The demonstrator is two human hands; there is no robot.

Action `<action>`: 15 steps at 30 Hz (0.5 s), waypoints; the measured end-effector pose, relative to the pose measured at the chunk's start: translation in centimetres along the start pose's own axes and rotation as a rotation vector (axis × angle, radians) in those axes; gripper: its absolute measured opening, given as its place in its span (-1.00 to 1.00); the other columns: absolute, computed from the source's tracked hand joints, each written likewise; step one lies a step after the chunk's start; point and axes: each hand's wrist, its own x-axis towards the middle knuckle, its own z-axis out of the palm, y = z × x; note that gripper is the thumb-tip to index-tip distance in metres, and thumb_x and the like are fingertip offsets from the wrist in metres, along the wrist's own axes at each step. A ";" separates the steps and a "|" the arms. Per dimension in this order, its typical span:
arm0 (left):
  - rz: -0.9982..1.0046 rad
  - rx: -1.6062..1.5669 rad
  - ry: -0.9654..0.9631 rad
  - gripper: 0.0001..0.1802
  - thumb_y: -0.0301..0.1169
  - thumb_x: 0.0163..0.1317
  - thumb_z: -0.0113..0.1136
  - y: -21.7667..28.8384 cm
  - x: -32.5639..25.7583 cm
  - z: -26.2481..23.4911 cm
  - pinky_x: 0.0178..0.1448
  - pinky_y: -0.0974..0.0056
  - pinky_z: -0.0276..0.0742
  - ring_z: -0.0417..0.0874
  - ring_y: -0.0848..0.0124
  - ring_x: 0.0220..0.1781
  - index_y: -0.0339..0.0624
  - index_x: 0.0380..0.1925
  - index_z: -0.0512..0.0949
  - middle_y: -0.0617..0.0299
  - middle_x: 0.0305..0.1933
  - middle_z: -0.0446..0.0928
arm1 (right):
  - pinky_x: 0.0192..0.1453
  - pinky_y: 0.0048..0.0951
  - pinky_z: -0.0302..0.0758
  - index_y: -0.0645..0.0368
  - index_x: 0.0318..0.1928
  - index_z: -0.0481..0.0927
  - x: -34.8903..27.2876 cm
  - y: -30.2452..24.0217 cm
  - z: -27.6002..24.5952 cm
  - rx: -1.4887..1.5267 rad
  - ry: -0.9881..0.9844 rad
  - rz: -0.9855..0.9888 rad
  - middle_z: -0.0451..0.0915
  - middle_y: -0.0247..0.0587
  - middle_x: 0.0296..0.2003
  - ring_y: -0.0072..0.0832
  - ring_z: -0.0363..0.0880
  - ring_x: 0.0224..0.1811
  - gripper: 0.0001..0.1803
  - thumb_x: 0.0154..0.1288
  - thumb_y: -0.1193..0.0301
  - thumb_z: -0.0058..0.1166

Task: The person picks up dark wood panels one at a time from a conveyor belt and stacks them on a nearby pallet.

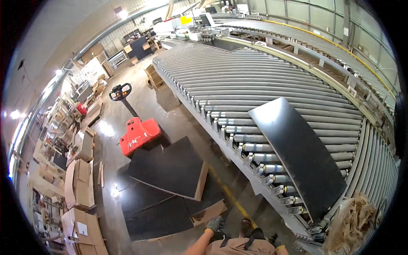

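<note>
My left hand (216, 224), in a grey glove with a yellow cuff, is held low in front of me. Its fingers look loosely apart, with nothing seen in them. It is nearest to the black panels (155, 216) stacked low on the left, where one upper panel (168, 165) lies askew and shows a pale brown edge. My right hand (276, 241) is mostly hidden beside my body at the lower edge, its fingers unclear. To the right, a long glossy black panel (301, 157) lies slantwise across the roller conveyor (255, 80), away from both hands.
Behind the stack stands a red pallet jack (140, 134) with a black handle. Crumpled brown wrapping (350, 225) lies at the lower right. Cardboard pieces (80, 182) line the left side. A yellow line (231, 195) runs along the floor by the conveyor.
</note>
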 end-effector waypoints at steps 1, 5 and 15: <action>-0.129 -0.131 -0.033 -0.64 -0.17 0.48 -0.07 0.6 -0.2 -0.8 -0.09 0.12 0.63 0.74 0.16 -0.23 -0.16 -0.05 0.59 0.05 -0.17 0.72 | -0.38 -0.20 0.51 0.03 -0.24 0.60 2.3 0.6 1.4 -0.058 -0.057 -0.049 0.59 -0.20 -0.42 -0.28 0.51 -0.50 -0.72 0.42 0.12 0.02; -0.316 -0.030 0.016 -0.57 -0.15 0.51 -0.13 1.2 -1.0 -5.3 -0.06 0.12 0.63 0.75 0.19 -0.24 -0.27 -0.03 0.58 -0.01 -0.17 0.72 | -0.44 -0.26 0.52 0.09 -0.28 0.62 7.8 -0.4 13.3 -0.276 -0.274 -0.067 0.60 -0.24 -0.47 -0.34 0.54 -0.55 -0.68 0.41 0.11 0.03; -0.719 -0.638 -0.021 -0.54 -0.15 0.18 0.30 -12.3 -1.7 -8.1 0.01 -0.12 0.55 0.65 -0.08 -0.06 -0.09 0.04 0.58 -0.08 -0.05 0.63 | 0.07 -0.05 0.51 0.10 0.03 0.66 16.4 -0.7 40.8 -1.415 -0.231 -0.584 0.68 0.06 -0.04 -0.03 0.67 0.01 -0.48 0.34 -0.04 0.02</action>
